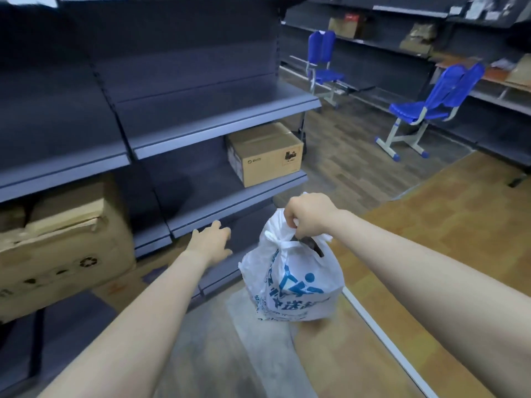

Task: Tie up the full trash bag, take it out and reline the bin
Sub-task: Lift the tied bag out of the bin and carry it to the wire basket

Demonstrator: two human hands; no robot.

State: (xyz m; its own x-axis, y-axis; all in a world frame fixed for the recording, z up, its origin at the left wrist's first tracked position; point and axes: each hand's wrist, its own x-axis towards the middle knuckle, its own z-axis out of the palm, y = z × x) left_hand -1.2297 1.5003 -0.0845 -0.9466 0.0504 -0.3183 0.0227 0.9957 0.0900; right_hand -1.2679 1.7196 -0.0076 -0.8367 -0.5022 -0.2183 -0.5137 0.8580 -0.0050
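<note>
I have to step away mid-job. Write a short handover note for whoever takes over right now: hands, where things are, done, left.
Right hand: grips the knotted top of the white trash bag, which hangs off the floor.
Left hand: open, holds nothing, reaching toward the dark shelf unit.
Done: bag is tied and lifted.
Left: carry it out, then reline the bin. The bin and any fresh liner are not in view.
Nearby: cardboard box on the shelf, two blue chairs ahead.

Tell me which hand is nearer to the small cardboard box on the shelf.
Neither clearly. The right hand, gripping the white bag, sits below the small cardboard box; the left hand sits lower-left, open.
</note>
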